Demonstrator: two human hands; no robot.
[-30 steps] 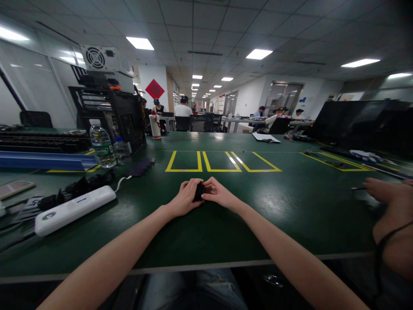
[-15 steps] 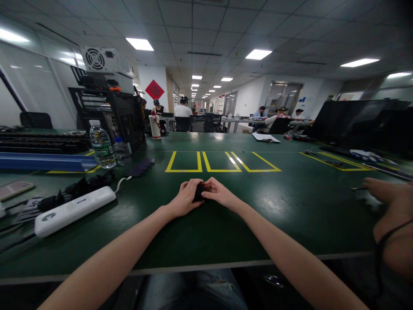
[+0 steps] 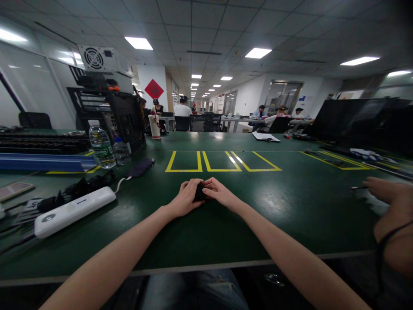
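A small black object (image 3: 199, 192) rests at the middle of the green table (image 3: 206, 241), mostly covered by my fingers, so its kind cannot be made out. My left hand (image 3: 189, 196) is wrapped round it from the left, thumb low along the near side. From the right, my right hand (image 3: 218, 192) has its thumb and fingers closed together at the object's right side. Both hands are low over the tabletop, just in front of yellow tape outlines (image 3: 222, 171).
At left lie a white power strip (image 3: 75, 211), black cables (image 3: 77, 185) and a phone (image 3: 14, 190). Behind them stand a water bottle (image 3: 101, 146) and a black computer case (image 3: 124, 116). A co-worker's hand (image 3: 383, 189) is at right, near a dark monitor (image 3: 358, 125).
My right thumb has moved slightly up and right on the black object, showing a little more of it. My left hand stays in place.
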